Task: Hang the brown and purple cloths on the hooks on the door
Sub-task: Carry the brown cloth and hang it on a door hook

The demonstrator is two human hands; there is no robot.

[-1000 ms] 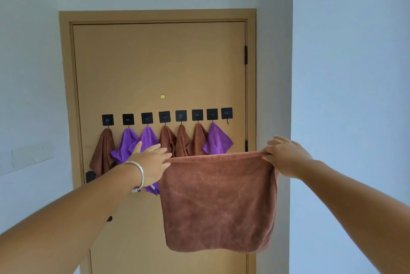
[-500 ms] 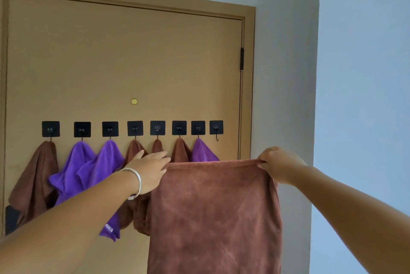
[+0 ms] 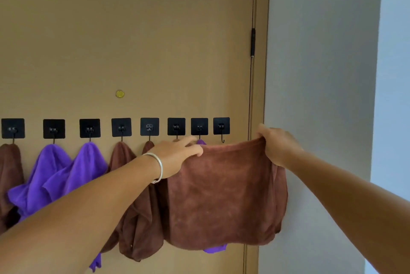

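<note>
Pinching the top corners of a brown cloth (image 3: 221, 196), the left hand (image 3: 177, 156) and right hand (image 3: 277, 147) hold it spread flat before the door (image 3: 133, 41), its upper edge just below the bare rightmost hook (image 3: 222, 138) near the door's right edge.

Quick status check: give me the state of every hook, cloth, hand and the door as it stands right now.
Door: shut.
Rightmost hook: bare, nothing hanging.
Seven other hooks: each carries a cloth.
Hung purple cloths: draped, bunched.
Hung brown cloths: draped; two largely hidden.
Held brown cloth: spread flat, not hooked.
Left hand: pinching the cloth's top left corner.
Right hand: pinching the top right corner.
</note>
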